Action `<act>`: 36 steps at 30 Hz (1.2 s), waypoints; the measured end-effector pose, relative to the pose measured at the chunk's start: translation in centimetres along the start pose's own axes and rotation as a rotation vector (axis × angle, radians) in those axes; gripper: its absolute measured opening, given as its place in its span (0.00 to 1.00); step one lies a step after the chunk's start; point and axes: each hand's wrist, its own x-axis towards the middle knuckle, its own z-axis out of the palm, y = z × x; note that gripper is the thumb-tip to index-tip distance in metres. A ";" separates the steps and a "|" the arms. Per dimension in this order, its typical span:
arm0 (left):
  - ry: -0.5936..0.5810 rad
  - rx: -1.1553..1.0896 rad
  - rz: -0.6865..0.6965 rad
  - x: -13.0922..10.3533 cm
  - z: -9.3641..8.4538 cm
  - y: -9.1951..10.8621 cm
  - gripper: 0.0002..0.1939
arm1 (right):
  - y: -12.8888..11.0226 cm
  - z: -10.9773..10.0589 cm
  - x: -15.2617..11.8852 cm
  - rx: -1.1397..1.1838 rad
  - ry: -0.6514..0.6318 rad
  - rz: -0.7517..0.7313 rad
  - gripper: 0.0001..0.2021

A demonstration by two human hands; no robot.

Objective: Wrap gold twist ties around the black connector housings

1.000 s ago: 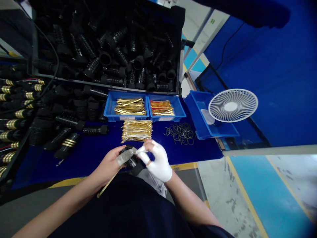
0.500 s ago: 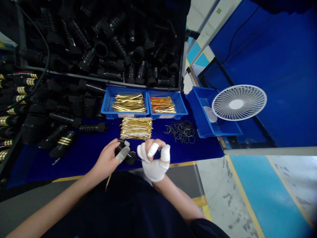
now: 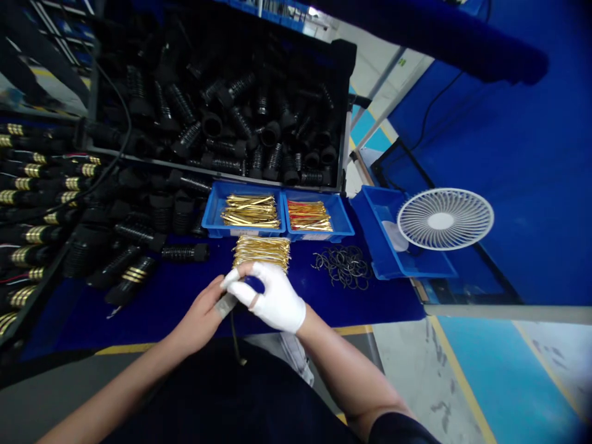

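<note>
My left hand (image 3: 206,313), a wrap on its thumb, is closed in front of me; a black part was in it a moment ago, but the fingers now hide it almost wholly. Across its fingertips comes my right hand (image 3: 277,301) in a white half glove with wrapped fingertips, its thumb and forefinger curled towards a pinch at the left fingers. What lies between them is too hidden to name. A thin strip (image 3: 235,339) with a gold-looking end hangs below the two hands. Just behind them lies a stack of gold strips (image 3: 261,248).
Two blue trays hold gold strips (image 3: 251,211) and red-and-gold strips (image 3: 309,216). Black rings (image 3: 345,266) lie to the right, near a white fan (image 3: 444,219). A big black crate (image 3: 194,165) of ribbed black sleeves stands behind; more sleeves (image 3: 185,251) lie left.
My right hand has moved left and turned over to meet my left hand's fingertips. The black part in my left hand has gone from sight. The view has tilted up slightly.
</note>
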 end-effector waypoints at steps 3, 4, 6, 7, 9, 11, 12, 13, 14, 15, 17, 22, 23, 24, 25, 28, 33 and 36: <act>-0.026 -0.275 -0.172 -0.5 -0.9 0.9 0.12 | -0.1 -3.1 2.3 -0.406 0.075 -0.157 0.07; -0.009 -0.355 -0.210 -0.7 -1.2 1.1 0.13 | 0.2 -3.9 3.3 -0.476 0.130 -0.200 0.07; 0.036 -0.486 -0.263 -0.8 -1.8 1.4 0.17 | 1.1 -5.2 5.2 -0.590 0.184 -0.238 0.08; 0.042 -0.542 -0.289 -0.8 -2.1 1.5 0.19 | 1.7 -5.6 6.2 -0.647 0.170 -0.239 0.09; 0.015 -0.682 -0.346 -0.7 -2.4 1.7 0.24 | 2.9 -5.6 8.3 -0.770 0.093 -0.214 0.10; -0.027 -0.851 -0.382 -0.5 -2.6 2.1 0.27 | 3.8 -5.1 10.3 -0.898 0.013 -0.168 0.12; -0.038 -0.934 -0.392 -0.5 -2.7 2.3 0.27 | 4.1 -4.7 11.3 -0.963 -0.027 -0.136 0.13; -0.037 -1.006 -0.405 -0.4 -2.7 2.5 0.27 | 4.3 -4.2 12.3 -1.024 -0.069 -0.099 0.13; -0.021 -1.063 -0.428 -0.4 -2.7 2.7 0.25 | 4.4 -3.8 13.3 -1.075 -0.114 -0.064 0.14; -0.001 -1.100 -0.459 -0.4 -2.7 2.8 0.24 | 4.5 -3.3 14.2 -1.114 -0.157 -0.035 0.15; 0.048 -1.126 -0.510 -0.5 -2.7 2.9 0.21 | 4.6 -2.4 15.9 -1.156 -0.231 0.002 0.15; 0.096 -1.116 -0.540 -0.3 -2.6 2.5 0.19 | 5.5 -0.5 19.4 -1.159 -0.372 0.081 0.08; 0.097 -1.118 -0.542 -0.3 -2.5 2.5 0.19 | 5.7 -0.3 20.0 -1.153 -0.393 0.106 0.07; 0.102 -1.121 -0.546 -0.2 -2.4 2.5 0.18 | 5.9 -0.1 20.4 -1.143 -0.408 0.128 0.07; 0.107 -1.124 -0.552 -0.2 -2.4 2.5 0.18 | 5.9 -0.1 20.7 -1.129 -0.417 0.143 0.07; 0.115 -1.152 -0.567 -0.3 -2.5 2.8 0.18 | 5.1 -0.7 20.2 -1.075 -0.386 0.135 0.08; 0.110 -1.176 -0.487 -0.5 -3.7 3.3 0.15 | 2.4 -5.1 15.8 -0.896 -0.136 0.023 0.06; 0.097 -1.155 -0.413 -0.3 -4.1 3.6 0.15 | 1.8 -8.6 12.7 -0.090 0.334 0.015 0.11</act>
